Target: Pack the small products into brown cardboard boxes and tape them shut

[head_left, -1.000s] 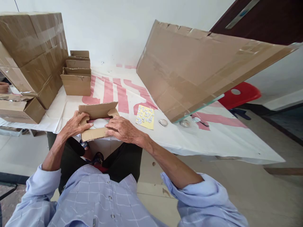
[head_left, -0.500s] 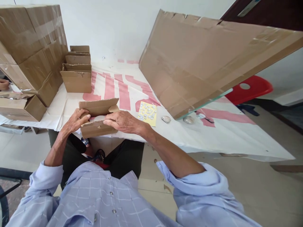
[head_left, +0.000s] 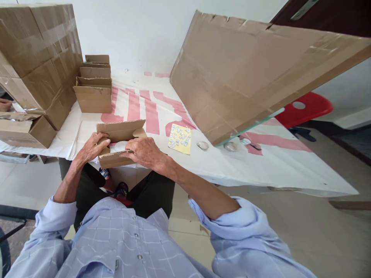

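Note:
A small cardboard box (head_left: 120, 131) with its top flaps raised sits at the table's front edge before me. My left hand (head_left: 95, 146) grips its left end, the thumb reaching over the opening. At the right end, my right hand (head_left: 143, 151) is closed on the near flap, its fingertips at the rim. Between the hands a pale round thing (head_left: 119, 146) shows inside the box; its kind is not clear. To the right lies a yellow sheet (head_left: 180, 139) bearing several small silvery pieces.
Several open boxes (head_left: 94, 98) stand behind on the left, beside a tall taped carton stack (head_left: 37, 46). A large cardboard panel (head_left: 246, 73) leans at the right. Two clear bundles (head_left: 203, 145) lie near it. Another person's hand (head_left: 5, 104) shows at the far left by a box (head_left: 26, 131).
My right hand has shifted slightly down on the near flap, its fingers now bent over the rim. The near flap has tipped a little outward. My left hand stays in place.

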Tool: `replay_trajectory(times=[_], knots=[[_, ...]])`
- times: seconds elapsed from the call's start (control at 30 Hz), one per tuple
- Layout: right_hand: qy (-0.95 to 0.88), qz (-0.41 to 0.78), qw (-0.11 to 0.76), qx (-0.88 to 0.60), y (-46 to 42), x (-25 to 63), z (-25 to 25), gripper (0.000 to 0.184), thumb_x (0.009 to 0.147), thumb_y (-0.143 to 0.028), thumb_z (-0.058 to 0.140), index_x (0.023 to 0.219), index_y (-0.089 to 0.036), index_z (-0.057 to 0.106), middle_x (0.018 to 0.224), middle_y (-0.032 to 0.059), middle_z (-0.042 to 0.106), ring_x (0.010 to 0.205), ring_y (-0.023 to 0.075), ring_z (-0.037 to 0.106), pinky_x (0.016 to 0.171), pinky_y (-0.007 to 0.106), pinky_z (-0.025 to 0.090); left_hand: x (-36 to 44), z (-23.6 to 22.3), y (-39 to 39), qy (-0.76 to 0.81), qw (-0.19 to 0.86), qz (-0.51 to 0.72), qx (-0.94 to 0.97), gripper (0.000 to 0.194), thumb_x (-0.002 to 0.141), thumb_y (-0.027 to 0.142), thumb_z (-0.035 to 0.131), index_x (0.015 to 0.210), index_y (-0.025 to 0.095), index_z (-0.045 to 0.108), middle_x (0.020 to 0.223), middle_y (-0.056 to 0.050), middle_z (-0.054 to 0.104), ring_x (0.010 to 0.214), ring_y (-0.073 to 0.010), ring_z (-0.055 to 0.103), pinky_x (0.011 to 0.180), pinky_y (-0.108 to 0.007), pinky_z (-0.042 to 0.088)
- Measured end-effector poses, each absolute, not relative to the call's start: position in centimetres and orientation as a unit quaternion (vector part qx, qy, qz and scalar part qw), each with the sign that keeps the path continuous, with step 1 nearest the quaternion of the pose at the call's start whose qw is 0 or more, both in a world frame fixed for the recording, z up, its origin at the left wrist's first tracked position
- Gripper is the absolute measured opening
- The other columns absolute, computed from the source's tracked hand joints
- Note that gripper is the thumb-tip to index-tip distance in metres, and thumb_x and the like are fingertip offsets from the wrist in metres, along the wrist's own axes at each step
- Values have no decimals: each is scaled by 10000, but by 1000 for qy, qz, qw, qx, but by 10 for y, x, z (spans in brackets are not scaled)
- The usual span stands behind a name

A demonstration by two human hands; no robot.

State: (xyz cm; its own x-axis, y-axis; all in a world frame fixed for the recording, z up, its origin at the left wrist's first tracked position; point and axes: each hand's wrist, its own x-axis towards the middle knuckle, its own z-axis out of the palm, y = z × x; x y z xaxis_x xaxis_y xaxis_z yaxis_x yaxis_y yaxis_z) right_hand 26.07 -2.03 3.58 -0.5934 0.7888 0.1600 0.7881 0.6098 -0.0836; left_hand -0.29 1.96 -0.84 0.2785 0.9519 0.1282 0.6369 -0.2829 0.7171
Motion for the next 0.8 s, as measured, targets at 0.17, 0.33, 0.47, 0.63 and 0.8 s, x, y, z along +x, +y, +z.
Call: replay_trajectory(times=[0.17, 0.33, 0.47, 0.63, 0.8], knots=[[-880, -49, 89, -464, -22, 254, 29, 271, 1006, -471, 772, 927, -216, 816, 905, 107, 813, 877, 274, 727, 687, 352, 453, -3, -5, 20, 533, 282, 274, 749, 478, 997, 644, 566, 1259, 285, 742, 1282, -91, 679, 1267, -332, 632, 1214, -531, 462], [-886, -85, 95, -446, -35, 253, 13, 104, 1008, -257, 736, 1020, -169, 791, 983, 153, 787, 981, 289, 701, 841, 390, 505, 0, 3, 18, 513, 274, 277, 765, 426, 993, 609, 552, 1143, 255, 736, 1187, -83, 698, 1228, -325, 619, 1176, -509, 479], [-901, -35, 132, -412, -44, 263, 4, 246, 1040, -396, 720, 1113, -163, 745, 1091, 154, 772, 1044, 290, 688, 927, 397, 511, 2, 8, 16, 506, 269, 276, 772, 362, 994, 578, 557, 1051, 251, 702, 1098, -70, 671, 1141, -302, 611, 1138, -501, 482], [-909, 124, 116, -380, -41, 276, 21, 445, 1124, -574, 525, 1276, -194, 699, 1227, 124, 756, 1132, 265, 696, 998, 389, 530, 0, 10, 13, 474, 280, 323, 770, 352, 1016, 570, 579, 1134, 253, 676, 1150, -70, 653, 1130, -282, 606, 1119, -475, 488], [-887, 139, 104, -428, -40, 280, 49, 437, 1177, -458, 393, 1175, -204, 749, 1228, 114, 767, 1174, 260, 699, 1004, 384, 531, -12, 1, 10, 445, 339, 390, 732, 482, 978, 622, 655, 1305, 269, 622, 1271, -75, 638, 1197, -275, 615, 1093, -425, 511]])
